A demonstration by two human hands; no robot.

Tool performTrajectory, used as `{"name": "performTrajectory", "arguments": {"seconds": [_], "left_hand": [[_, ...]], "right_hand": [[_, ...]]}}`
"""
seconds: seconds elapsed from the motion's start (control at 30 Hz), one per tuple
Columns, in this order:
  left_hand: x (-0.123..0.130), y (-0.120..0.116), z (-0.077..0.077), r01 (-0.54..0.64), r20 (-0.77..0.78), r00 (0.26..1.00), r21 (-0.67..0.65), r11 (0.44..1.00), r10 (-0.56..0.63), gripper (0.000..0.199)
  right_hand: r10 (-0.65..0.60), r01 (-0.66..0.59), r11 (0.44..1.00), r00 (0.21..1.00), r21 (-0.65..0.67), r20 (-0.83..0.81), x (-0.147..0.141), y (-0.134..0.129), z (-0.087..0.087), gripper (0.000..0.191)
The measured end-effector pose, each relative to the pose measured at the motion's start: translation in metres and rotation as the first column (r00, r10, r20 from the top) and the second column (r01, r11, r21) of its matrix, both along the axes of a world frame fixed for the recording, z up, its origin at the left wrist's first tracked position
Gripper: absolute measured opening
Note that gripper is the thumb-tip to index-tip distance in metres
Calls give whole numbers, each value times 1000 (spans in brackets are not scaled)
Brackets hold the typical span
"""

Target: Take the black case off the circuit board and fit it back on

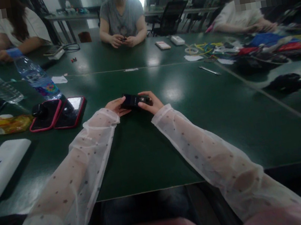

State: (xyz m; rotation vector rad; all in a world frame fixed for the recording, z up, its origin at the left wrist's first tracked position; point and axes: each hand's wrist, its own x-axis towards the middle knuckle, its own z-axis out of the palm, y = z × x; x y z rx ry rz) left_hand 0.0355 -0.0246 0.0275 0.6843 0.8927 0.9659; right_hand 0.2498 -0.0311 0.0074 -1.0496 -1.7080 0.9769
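Both my hands hold a small black device (133,101) just over the green table, in the middle of the view. My left hand (117,106) grips its left end, thumb on top and fingers beneath. Around the right end, my right hand (152,103) is closed with its thumb on the front face. Small light marks show on the device's dark face; its exact kind is not clear. Sheer white dotted sleeves cover both forearms. To the left of my hands lie a red-edged phone (74,112) and a red-rimmed case (44,122) with a round black object on it.
Two water bottles (37,78), a yellow packet (11,123) and a white power bank (4,170) stand or lie at left on the green table (146,158). At right are a wrench (209,70) and a heap of cables (200,48). Several people sit around the table.
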Motion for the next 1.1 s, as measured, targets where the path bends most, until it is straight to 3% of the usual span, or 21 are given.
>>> {"name": "performTrajectory", "arguments": {"seconds": [0.17, 0.43, 0.63, 0.8, 1.1], "left_hand": [[1, -2, 3, -8, -18, 1000, -4, 1000, 8, 32], [0, 1, 1, 5, -13, 1000, -17, 1000, -6, 36], [1, 0, 5, 0, 7, 1000, -84, 996, 1, 44], [0, -4, 7, 62, 34, 998, -96, 993, -59, 55], [-3, 2, 4, 65, 28, 998, -111, 992, -62, 45]], "right_hand": [[50, -87, 975, 983, -207, -177, 7, 11, -12, 62], [13, -74, 963, 973, -259, -231, 7, 14, -13, 58], [24, -79, 970, 973, -232, -230, 6, 15, -14, 52], [69, -112, 973, 975, -201, -211, 5, 16, -15, 48], [36, -58, 986, 990, -158, -136, 0, 16, -12, 51]]}}
